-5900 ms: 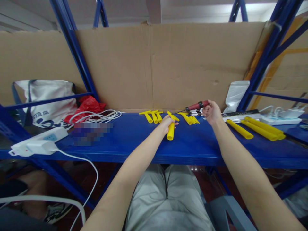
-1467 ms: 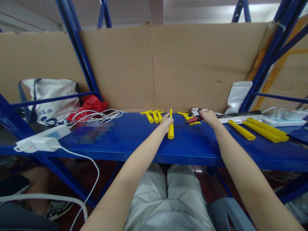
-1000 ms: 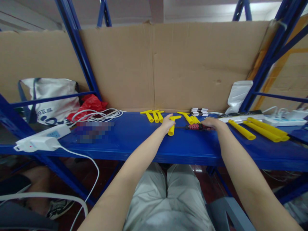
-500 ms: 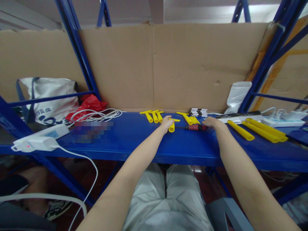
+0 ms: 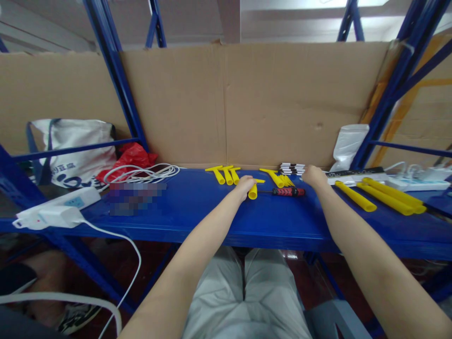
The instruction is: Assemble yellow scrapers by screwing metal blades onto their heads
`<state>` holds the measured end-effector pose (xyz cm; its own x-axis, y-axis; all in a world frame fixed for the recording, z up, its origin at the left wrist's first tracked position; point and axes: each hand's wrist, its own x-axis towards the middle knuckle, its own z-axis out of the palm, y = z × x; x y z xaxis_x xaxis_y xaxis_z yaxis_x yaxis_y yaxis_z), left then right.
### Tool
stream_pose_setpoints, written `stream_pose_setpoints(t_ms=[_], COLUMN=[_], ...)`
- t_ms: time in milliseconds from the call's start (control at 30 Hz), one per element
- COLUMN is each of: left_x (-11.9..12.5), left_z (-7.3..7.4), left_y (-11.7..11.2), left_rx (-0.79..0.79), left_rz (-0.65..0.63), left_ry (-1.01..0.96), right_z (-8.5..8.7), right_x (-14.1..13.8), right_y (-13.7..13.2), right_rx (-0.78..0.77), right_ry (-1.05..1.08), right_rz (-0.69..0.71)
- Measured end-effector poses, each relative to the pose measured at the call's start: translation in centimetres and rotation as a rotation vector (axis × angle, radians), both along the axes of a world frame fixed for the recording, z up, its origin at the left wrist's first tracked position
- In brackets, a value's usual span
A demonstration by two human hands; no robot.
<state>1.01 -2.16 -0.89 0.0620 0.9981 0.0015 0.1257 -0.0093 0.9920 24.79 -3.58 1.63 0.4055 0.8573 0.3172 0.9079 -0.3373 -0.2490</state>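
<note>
My left hand [image 5: 245, 183] is closed round a yellow T-shaped plastic piece [image 5: 253, 191] that rests on the blue shelf [image 5: 197, 212]. A red-and-black screwdriver [image 5: 286, 191] lies loose on the shelf just right of that piece. Beyond the screwdriver's handle, my right hand [image 5: 312, 174] holds nothing, and its fingers reach loosely toward a small stack of white-and-black parts [image 5: 292, 167] at the back. Several more yellow T-pieces [image 5: 226, 173] lie in a row behind my left hand, and others [image 5: 278, 177] lie beside the stack.
Long yellow tubes [image 5: 383, 199] and a power strip [image 5: 353, 173] lie to the right. White cable coils [image 5: 141, 172], a red bag [image 5: 129, 157], a white tote bag [image 5: 76, 148] and a white socket block [image 5: 52, 212] are on the left. A cardboard sheet [image 5: 226, 103] backs the shelf.
My right hand laid the screwdriver on the shelf, let it go and moved back toward the small stack. My left hand lowered the yellow piece onto the shelf and keeps hold of it.
</note>
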Motion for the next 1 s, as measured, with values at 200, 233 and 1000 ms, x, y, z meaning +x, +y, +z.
stream_pose_setpoints(t_ms=[200, 233, 1000], left_x=[-0.1, -0.1, -0.1], left_z=[0.3, 0.4, 1.2], left_y=[-0.5, -0.6, -1.7], left_rx=[-0.014, -0.016, -0.024], left_rz=[-0.003, -0.005, 0.013], left_ry=[0.024, 0.027, 0.092], right_z=[0.4, 0.4, -0.1], right_x=[0.6, 0.7, 0.5], right_y=[1.5, 1.7, 5.3], right_rx=[-0.089, -0.100, -0.205], right_ry=[-0.157, -0.181, -0.273], right_rz=[0.019, 0.032, 0.073])
